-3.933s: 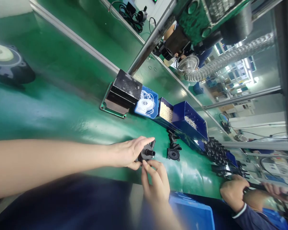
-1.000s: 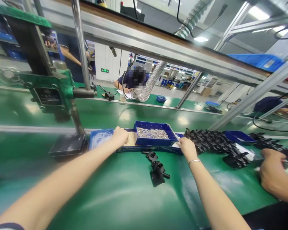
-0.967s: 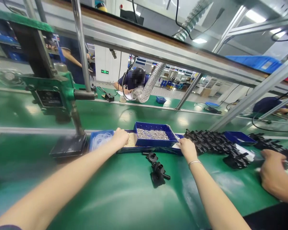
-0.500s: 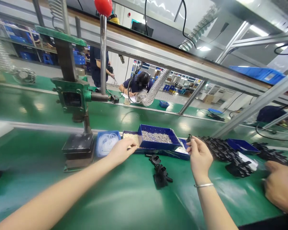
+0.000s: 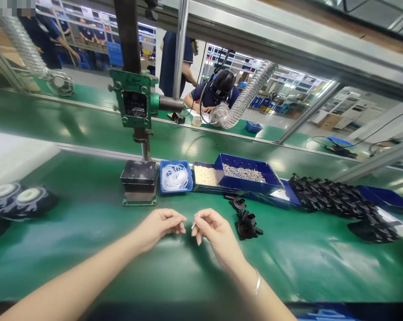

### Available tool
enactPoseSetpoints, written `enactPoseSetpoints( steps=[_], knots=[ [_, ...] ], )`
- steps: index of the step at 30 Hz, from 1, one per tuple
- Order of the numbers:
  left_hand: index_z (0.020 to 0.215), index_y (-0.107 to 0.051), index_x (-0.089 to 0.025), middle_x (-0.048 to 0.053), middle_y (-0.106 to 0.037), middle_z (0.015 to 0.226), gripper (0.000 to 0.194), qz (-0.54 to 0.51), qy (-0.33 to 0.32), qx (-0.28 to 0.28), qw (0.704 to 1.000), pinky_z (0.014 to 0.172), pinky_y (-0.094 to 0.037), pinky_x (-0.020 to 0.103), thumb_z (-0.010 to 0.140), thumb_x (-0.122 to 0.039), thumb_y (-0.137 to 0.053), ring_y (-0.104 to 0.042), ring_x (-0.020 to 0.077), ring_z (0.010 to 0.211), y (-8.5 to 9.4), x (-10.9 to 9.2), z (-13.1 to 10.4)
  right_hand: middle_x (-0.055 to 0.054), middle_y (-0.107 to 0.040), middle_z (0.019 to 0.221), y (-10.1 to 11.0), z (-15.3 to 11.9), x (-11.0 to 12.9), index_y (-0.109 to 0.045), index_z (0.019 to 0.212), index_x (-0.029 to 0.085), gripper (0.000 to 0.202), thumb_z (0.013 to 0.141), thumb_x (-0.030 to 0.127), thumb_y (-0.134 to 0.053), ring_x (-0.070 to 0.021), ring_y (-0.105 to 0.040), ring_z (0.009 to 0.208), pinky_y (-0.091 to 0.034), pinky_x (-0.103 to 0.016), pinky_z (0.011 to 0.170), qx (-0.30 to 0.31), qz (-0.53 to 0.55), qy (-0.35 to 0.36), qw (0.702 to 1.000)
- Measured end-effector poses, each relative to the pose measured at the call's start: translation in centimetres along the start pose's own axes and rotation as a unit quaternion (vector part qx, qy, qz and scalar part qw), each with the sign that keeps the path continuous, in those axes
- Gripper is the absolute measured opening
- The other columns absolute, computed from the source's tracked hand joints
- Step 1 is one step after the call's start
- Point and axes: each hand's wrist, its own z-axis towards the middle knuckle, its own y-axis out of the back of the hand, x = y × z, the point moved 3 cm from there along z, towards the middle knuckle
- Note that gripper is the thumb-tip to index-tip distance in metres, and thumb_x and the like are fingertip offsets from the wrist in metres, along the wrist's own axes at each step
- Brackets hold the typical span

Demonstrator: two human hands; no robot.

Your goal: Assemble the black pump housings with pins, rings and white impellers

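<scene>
Pinching white piece (image 5: pixel 193 226) in right hand (image 5: pixel 215 232), just apart from left hand (image 5: pixel 161 226). Cannot tell grip of latter's curled fingers. Noting black fittings (image 5: pixel 248 226) right of fingers, room between, light-blue tray (image 5: pixel 176 191) beyond, green worktop (image 5: pixel 174 278) back to near edge.

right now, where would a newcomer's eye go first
Likely the left hand and right hand, close together above the green bench, the right pinching a small white piece. Beyond them, the green press rises left of a light-blue bin. Many black parts lie massed at right.
</scene>
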Motion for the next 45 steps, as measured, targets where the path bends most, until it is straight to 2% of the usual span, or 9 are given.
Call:
enactPoseSetpoints(
  steps=[4,7,11,14,22,28,31,38,45],
  knots=[
    [0.088,-0.075,-0.01,0.006,-0.071,0.079,0.033,-0.014,0.003,0.021,1.0,0.073,-0.047,0.024,0.082,-0.042,-0.076,-0.062,0.0114,0.072,0.1,0.9,0.0,-0.004,-0.071,0.076,-0.2,-0.1,-0.8,-0.065,0.091,0.017,0.023,0.085,0.038,-0.073,-0.0147,-0.066,0.066,-0.054,-0.027,0.06,0.006,0.036,0.003,0.999],
    [0.092,-0.075,-0.01,0.007,-0.072,0.08,0.032,-0.037,0.022,0.026,0.999,0.075,-0.048,0.025,0.08,-0.04,-0.078,-0.063,0.0126,0.075,0.1,1.3,0.0,-0.005,-0.072,0.082,0.4,0.0,-1.5,-0.068,0.09,0.018,0.018,0.084,0.034,-0.074,-0.0154,-0.066,0.072,-0.054,-0.027,0.062,-0.027,0.039,0.021,0.999],
    [0.095,-0.076,-0.01,0.008,-0.073,0.082,0.034,-0.072,0.056,0.014,0.996,0.078,-0.049,0.025,0.072,-0.035,-0.085,-0.064,0.0123,0.075,0.1,1.5,0.0,-0.004,-0.072,0.081,0.9,0.0,-2.4,-0.07,0.092,0.019,0.014,0.085,0.03,-0.074,-0.0146,-0.066,0.071,-0.053,-0.025,0.061,-0.04,0.052,0.026,0.997],
    [0.093,-0.077,-0.011,0.008,-0.073,0.084,0.032,-0.075,0.076,0.017,0.994,0.078,-0.049,0.024,0.072,-0.032,-0.086,-0.064,0.0112,0.076,-0.1,1.6,0.0,-0.004,-0.072,0.08,0.9,-0.2,-2.5,-0.07,0.095,0.021,0.012,0.086,0.028,-0.073,-0.0144,-0.066,0.069,-0.053,-0.026,0.06,-0.036,0.051,0.039,0.997],
    [0.079,-0.075,-0.012,0.006,-0.071,0.073,0.026,-0.071,0.088,0.033,0.993,0.072,-0.048,0.022,0.072,-0.035,-0.085,-0.063,0.011,0.07,-0.8,2.0,0.0,-0.002,-0.069,0.095,0.8,-1.3,-1.9,-0.072,0.095,0.026,0.007,0.09,0.023,-0.068,-0.0113,-0.066,0.072,-0.051,-0.021,0.056,-0.037,-0.037,0.113,0.992],
    [0.076,-0.072,-0.011,0.006,-0.07,0.072,0.032,-0.065,0.083,0.048,0.993,0.074,-0.049,0.023,0.077,-0.041,-0.08,-0.063,0.0122,0.071,-0.9,2.0,-0.2,-0.002,-0.071,0.094,0.5,-1.9,-1.1,-0.07,0.099,0.027,0.014,0.093,0.017,-0.062,-0.0149,-0.067,0.087,-0.055,-0.028,0.075,-0.028,-0.144,0.197,0.969],
    [0.077,-0.073,-0.011,0.006,-0.07,0.072,0.031,-0.063,0.086,0.05,0.993,0.074,-0.048,0.024,0.078,-0.041,-0.08,-0.063,0.0124,0.071,-0.9,2.0,-0.1,-0.003,-0.072,0.093,0.3,-2.1,-0.5,-0.069,0.1,0.026,0.016,0.092,0.014,-0.061,-0.0169,-0.068,0.09,-0.055,-0.03,0.078,-0.028,-0.188,0.234,0.953],
    [0.081,-0.075,-0.013,0.006,-0.071,0.073,0.025,-0.052,0.077,0.044,0.995,0.074,-0.047,0.025,0.075,-0.036,-0.083,-0.061,0.0121,0.07,-1.0,1.9,-0.3,-0.004,-0.071,0.089,0.2,-2.2,-0.6,-0.067,0.092,0.025,0.011,0.09,0.015,-0.064,-0.0192,-0.067,0.083,-0.054,-0.032,0.072,-0.058,-0.204,0.22,0.952],
    [0.086,-0.078,-0.017,0.005,-0.074,0.08,0.02,0.033,0.012,0.022,0.999,0.078,-0.05,0.027,0.076,-0.034,-0.082,-0.065,0.0155,0.077,-0.6,1.3,-0.3,-0.003,-0.068,0.086,-0.2,-2.7,0.1,-0.066,0.099,0.026,0.022,0.087,0.007,-0.064,-0.0162,-0.064,0.079,-0.052,-0.028,0.07,-0.03,-0.275,0.298,0.914]
  ],
)
